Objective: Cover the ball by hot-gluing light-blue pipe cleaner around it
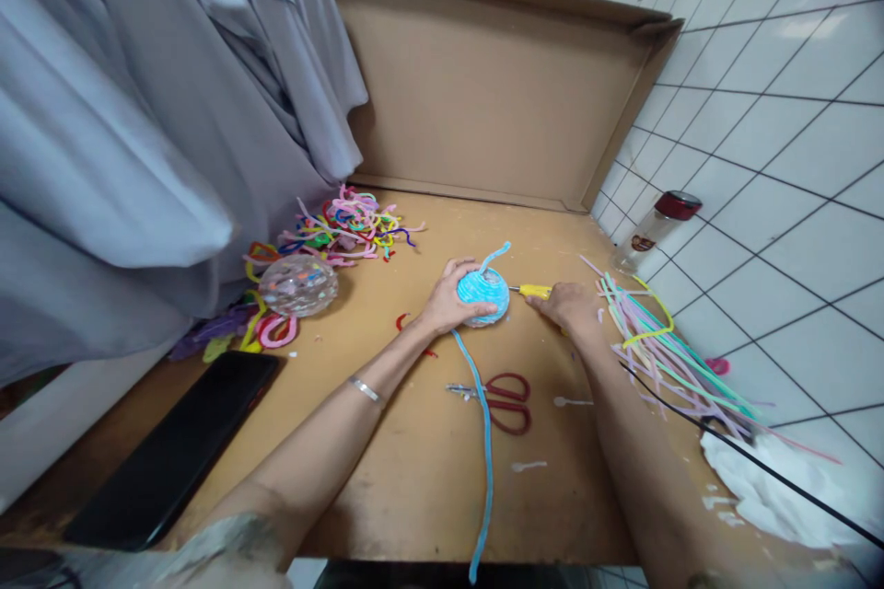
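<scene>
My left hand [452, 299] is closed around a ball [484, 296] covered in rings of light blue pipe cleaner. A short blue end sticks up from its top, and a long blue pipe cleaner [487, 442] trails from below it to the table's front edge. My right hand [570, 306] grips a yellow glue gun [534, 292], its narrow tip pointing left at the ball's right side. Whether the tip touches the ball I cannot tell. Red-handled scissors [507, 403] lie nearer me, partly under the trailing pipe cleaner.
Mixed pipe cleaner scraps [352, 225] and a clear faceted ball [298, 285] are at left, behind a black phone [176, 446]. Straight pipe cleaners [680, 350], a jar [653, 235], a black cable [746, 446] and white tissue [780, 488] lie right. A cardboard panel [483, 83] stands behind.
</scene>
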A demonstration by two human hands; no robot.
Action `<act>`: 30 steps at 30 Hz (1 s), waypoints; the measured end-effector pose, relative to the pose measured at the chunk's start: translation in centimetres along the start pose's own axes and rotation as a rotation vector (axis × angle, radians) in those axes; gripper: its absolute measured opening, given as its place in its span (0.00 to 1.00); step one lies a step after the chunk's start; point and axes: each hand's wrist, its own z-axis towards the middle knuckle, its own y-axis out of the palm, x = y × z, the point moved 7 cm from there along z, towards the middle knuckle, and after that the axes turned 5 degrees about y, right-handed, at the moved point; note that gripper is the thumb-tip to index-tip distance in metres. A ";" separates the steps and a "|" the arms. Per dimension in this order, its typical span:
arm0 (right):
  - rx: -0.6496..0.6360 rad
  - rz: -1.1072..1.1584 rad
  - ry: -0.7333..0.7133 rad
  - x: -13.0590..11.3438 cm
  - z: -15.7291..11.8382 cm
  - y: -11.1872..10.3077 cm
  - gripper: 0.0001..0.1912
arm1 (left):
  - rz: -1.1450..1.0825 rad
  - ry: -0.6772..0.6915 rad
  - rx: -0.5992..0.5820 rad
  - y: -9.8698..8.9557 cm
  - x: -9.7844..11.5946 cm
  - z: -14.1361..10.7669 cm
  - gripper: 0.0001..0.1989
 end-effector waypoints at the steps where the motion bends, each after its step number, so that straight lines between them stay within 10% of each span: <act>1: -0.014 -0.053 0.029 0.3 0.1 0.4 0.26 | 0.000 -0.005 0.006 0.0 0.0 0.0 0.36; 13: 0.151 -0.030 0.231 1.6 -0.1 -2.0 0.26 | -0.272 -0.190 0.001 -0.7 -1.7 -0.1 0.32; 22: 0.563 0.143 -0.124 -3.0 -3.7 -7.6 0.19 | -0.358 -0.212 -0.069 -0.6 -1.1 0.0 0.33; 30: 0.562 0.101 -0.167 -4.7 -5.0 -7.6 0.15 | -0.383 -0.172 -0.110 -0.3 -1.0 0.0 0.34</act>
